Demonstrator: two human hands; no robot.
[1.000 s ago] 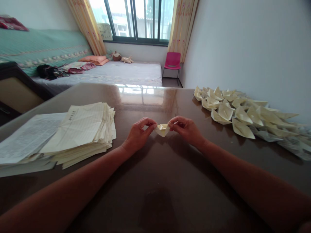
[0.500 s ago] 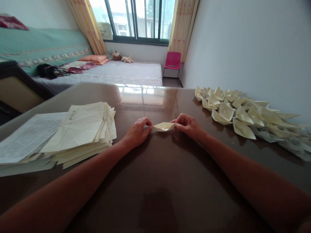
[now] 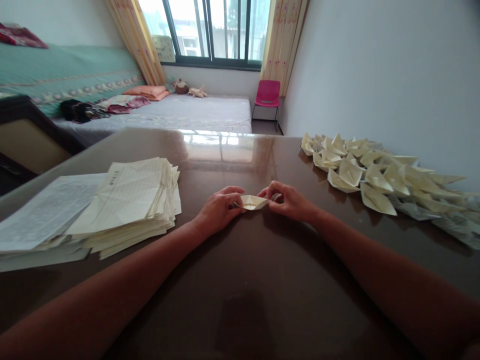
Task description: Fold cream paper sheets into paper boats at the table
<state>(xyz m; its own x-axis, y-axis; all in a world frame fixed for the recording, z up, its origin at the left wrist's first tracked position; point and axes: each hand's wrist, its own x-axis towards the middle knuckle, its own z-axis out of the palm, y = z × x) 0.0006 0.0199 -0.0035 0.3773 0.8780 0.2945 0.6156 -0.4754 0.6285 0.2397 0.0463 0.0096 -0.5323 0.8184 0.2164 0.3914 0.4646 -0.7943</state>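
Between paper stack (image 3: 129, 195) and boat pile (image 3: 350, 172), left hand (image 3: 217, 207), right hand (image 3: 288, 201) — both pinching 1 paper boat (image 3: 252, 202)

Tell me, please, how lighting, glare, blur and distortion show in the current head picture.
Head view: the window is washed out in places, its reflection glaring off the glossy table; head view: soft shadows lie below the left hand and right hand; head view: the paper boats look stretched and soft toward the right edge.

2 hands (image 3: 219, 209) (image 3: 288, 201), paper boat (image 3: 252, 202) held between
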